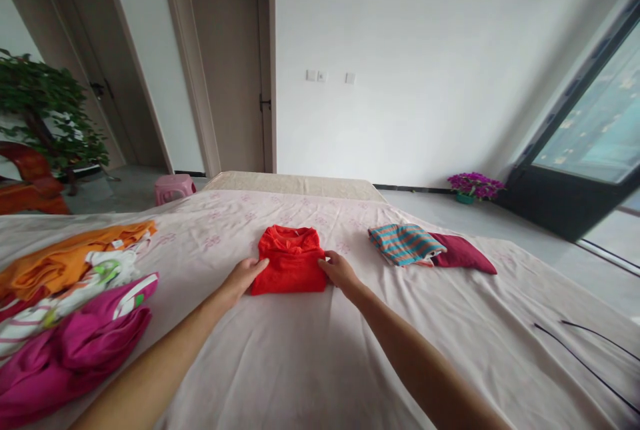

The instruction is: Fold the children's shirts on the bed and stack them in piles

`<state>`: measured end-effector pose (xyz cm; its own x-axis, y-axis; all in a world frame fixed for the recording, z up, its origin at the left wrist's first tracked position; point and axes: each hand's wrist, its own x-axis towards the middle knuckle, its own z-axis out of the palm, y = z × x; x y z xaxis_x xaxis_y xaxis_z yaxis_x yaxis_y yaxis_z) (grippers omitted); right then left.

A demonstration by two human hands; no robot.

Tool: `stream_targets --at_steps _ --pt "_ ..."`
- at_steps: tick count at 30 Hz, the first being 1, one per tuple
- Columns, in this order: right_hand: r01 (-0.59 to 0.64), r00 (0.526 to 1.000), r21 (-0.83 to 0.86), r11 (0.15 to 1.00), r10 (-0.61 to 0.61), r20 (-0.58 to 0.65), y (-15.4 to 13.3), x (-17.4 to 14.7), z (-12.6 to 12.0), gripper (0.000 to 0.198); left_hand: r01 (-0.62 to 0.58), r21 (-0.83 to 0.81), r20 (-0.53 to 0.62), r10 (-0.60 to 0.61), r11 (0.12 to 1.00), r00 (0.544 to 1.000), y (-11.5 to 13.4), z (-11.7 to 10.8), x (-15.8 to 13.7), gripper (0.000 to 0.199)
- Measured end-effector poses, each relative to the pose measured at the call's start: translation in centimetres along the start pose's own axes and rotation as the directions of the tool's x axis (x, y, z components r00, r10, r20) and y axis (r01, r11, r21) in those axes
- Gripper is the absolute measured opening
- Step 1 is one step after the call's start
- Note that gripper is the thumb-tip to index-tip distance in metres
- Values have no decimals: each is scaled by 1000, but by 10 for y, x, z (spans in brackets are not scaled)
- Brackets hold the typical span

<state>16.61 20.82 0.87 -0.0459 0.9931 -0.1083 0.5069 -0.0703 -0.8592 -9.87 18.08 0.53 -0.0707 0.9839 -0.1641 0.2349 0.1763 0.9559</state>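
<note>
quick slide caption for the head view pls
Left hand and right hand grip a folded red shirt on the sheet, rumpled clothes at left, folded clothes at right.

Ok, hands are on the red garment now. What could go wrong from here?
Two risks, as I see it. The left hand and right hand grip the red garment only at its sides, so its folded middle might sag or come undone if lifted. Also, the striped cloth partly overlaps the dark red cloth, so tugging one could shift the other.
</note>
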Motion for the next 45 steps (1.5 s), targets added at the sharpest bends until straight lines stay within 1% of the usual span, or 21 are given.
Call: stream_targets --at_steps 3,7,8,10,11,13,15,17,19,22,24,26,28,30,32,33,35,38,41,43,45 --pt "76 995 -51 996 -79 -55 -1 -1 5 29 -76 105 -62 83 992 995 -6 0 1 38" --pt "92 991 -316 944 -116 -60 -3 -1 6 26 -77 267 -156 122 961 980 -11 -5 5 24" --pt "94 988 -370 924 -131 -76 -3 -2 4 28 -96 321 -177 159 942 971 -12 -7 4 26" --pt "127 972 -424 897 -197 -127 0 -8 -1 39 -231 450 -181 342 863 922 -13 -14 -3 31" --pt "173 955 -443 880 -260 -144 2 -14 -5 43 -341 516 -135 467 786 874 -14 -18 -8 33" --pt "330 897 -469 819 -427 -114 5 -29 -11 42 -562 602 62 669 567 741 -15 -26 -23 36" --pt "521 808 -495 696 -589 22 8 -46 -14 39 -695 612 294 707 378 644 -17 -32 -36 43" --pt "654 720 -515 554 -666 196 8 -59 -13 43 -743 617 441 669 257 598 -19 -34 -42 52" --pt "701 678 -540 466 -671 300 4 -61 -8 46 -746 636 484 651 196 584 -20 -29 -38 52" --pt "665 705 -603 441 -636 313 -4 -48 1 35 -717 667 431 681 202 592 -20 -19 -23 41" --pt "632 736 -613 475 -617 279 -10 -41 3 30 -706 659 368 708 258 602 -16 -17 -18 34" --pt "639 736 -559 528 -633 242 -13 -43 0 30 -703 627 309 721 335 620 -11 -21 -24 30" --pt "687 705 -444 575 -677 213 -14 -57 -4 31 -676 586 250 693 448 676 -5 -28 -39 27" --pt "714 695 -292 637 -696 181 -16 -74 -6 32 -595 535 177 609 600 773 0 -33 -56 26" --pt "676 737 -143 723 -665 121 -19 -84 -3 33 -483 469 82 508 739 857 3 -34 -65 29" --pt "638 770 -85 766 -633 79 -20 -84 1 34 -438 436 29 474 786 880 4 -33 -65 30" --pt "550 835 -15 835 -550 -35 -24 -70 12 35 -374 396 -89 441 839 893 4 -27 -52 30" --pt "417 890 -4 909 -409 -201 -30 -27 27 38 -273 456 -217 403 847 889 5 -19 -16 29" --pt "280 926 -127 952 -303 -227 -33 8 31 38 -157 570 -259 358 806 897 10 -14 16 30" --pt "200 938 -303 932 -271 -215 -35 16 31 40 -124 612 -267 352 781 897 12 -10 24 33" --pt "201 918 -482 853 -336 -212 -39 10 32 42 -188 681 -220 442 707 870 13 -1 23 38"
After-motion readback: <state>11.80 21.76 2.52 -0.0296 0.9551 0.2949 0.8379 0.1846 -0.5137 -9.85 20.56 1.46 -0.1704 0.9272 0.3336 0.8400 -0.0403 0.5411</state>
